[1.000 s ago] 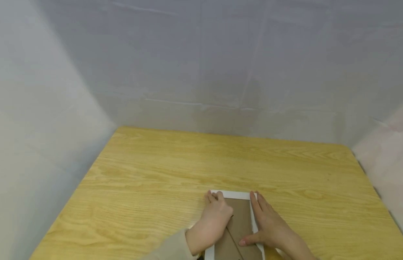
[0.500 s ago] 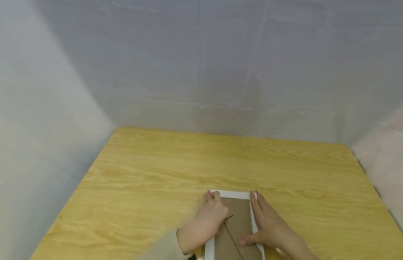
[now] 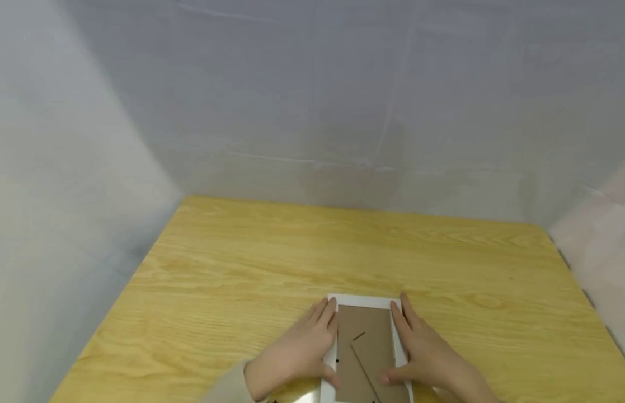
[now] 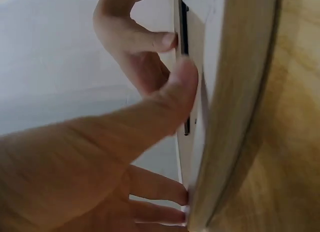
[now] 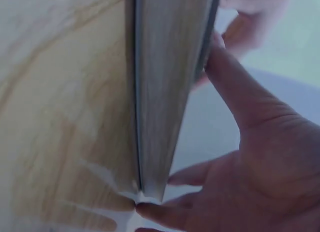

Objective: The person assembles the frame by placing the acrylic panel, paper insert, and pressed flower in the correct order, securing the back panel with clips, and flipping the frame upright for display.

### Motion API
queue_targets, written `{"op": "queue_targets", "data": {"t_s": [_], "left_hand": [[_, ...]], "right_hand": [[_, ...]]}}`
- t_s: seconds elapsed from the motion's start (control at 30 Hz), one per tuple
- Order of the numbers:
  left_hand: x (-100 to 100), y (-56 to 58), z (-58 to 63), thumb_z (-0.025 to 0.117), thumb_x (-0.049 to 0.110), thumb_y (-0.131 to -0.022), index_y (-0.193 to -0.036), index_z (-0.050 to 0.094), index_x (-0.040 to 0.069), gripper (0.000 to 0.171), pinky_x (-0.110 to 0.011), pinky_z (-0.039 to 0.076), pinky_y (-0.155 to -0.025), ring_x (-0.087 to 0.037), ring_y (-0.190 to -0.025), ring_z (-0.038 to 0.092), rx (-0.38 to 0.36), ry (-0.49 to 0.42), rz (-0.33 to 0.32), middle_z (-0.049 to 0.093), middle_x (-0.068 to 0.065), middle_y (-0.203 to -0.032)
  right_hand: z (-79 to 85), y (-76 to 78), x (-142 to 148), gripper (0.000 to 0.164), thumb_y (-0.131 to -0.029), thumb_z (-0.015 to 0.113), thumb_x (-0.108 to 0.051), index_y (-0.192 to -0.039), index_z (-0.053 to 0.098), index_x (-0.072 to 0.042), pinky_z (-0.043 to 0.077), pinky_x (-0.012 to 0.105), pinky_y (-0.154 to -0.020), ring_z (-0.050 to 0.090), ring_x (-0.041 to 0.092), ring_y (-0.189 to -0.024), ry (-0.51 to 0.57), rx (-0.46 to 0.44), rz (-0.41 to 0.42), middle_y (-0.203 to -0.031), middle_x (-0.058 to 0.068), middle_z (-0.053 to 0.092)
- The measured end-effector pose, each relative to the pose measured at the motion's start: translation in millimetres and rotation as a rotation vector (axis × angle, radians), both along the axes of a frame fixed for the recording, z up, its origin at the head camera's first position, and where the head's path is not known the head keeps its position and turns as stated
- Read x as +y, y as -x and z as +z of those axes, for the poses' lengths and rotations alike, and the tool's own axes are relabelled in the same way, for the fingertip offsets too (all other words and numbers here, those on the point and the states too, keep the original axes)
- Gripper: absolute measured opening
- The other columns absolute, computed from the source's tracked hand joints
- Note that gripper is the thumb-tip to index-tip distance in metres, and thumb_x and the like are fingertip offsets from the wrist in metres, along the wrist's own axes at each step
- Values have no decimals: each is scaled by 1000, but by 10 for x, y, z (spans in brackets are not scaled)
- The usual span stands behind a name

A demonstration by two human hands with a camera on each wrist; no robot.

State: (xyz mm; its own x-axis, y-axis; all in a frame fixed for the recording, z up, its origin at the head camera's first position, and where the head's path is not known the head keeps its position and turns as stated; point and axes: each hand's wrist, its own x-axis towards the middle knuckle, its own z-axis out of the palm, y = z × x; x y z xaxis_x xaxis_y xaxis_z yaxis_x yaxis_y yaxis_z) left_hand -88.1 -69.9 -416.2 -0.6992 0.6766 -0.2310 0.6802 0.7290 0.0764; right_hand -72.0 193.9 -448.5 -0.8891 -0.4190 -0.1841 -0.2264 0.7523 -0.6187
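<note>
A picture frame (image 3: 365, 301) with a white rim lies at the table's near middle, its brown backing (image 3: 365, 319) facing up. On the backing show a dark diagonal line and a short dark slit. Along the left rim rests my left hand (image 3: 297, 350), fingers straight near the far corner and thumb lower down. My right hand (image 3: 433, 355) touches the right rim with extended fingers, its thumb over the backing. In the left wrist view, the left thumb (image 4: 182, 84) overlaps the backing's edge. The frame's side (image 5: 170, 87) stands beside the right fingers in the right wrist view.
The wood-grain table (image 3: 272, 246) runs back to a grey sheet wall (image 3: 342, 101). Pale sheets (image 3: 65, 168) flank it on the left and right. A light sleeve (image 3: 229, 386) covers the left forearm.
My left hand has moved left off the backing, its curled fingers straightening onto the left rim. This uncovers the slit. The right hand has barely shifted at the right rim.
</note>
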Motion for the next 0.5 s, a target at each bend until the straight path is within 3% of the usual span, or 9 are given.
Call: {"op": "queue_targets", "data": {"t_s": [0.13,0.2,0.37,0.5], "left_hand": [[-120,-31,-39,69,77,-62,-153,24,-6,131,-48,18,-120,-39,-149,8,-66,-21,-15,5,-27,-162],[-155,-41,-66,69,78,-62,-154,19,-6,135,-49,17,-120,-39,-150,3,-70,-37,-22,1,-26,-162],[-207,-84,-116,70,79,-63,-155,17,-5,136,-50,17,-120,-38,-150,1,-34,-28,-36,-1,-26,-162],[-234,-118,-129,74,75,-64,-155,16,-5,135,-49,20,-120,-36,-150,3,-41,-28,-30,-2,-26,-163]], "right_hand": [[38,-42,54,139,-57,85,-62,-158,11,-4,33,66,-106,21,53,-141,18,-48,54,-163,22,-11],[41,-82,78,138,-58,88,-59,-159,11,-6,38,64,-103,25,50,-140,-9,-24,84,-164,19,-10],[-17,-165,137,137,-57,88,-63,-158,16,-4,44,66,-94,34,51,-135,-75,107,148,-164,24,-1],[-43,-185,165,140,-56,85,-68,-159,14,-4,41,72,-93,36,58,-129,-69,111,163,-163,26,1]]}}
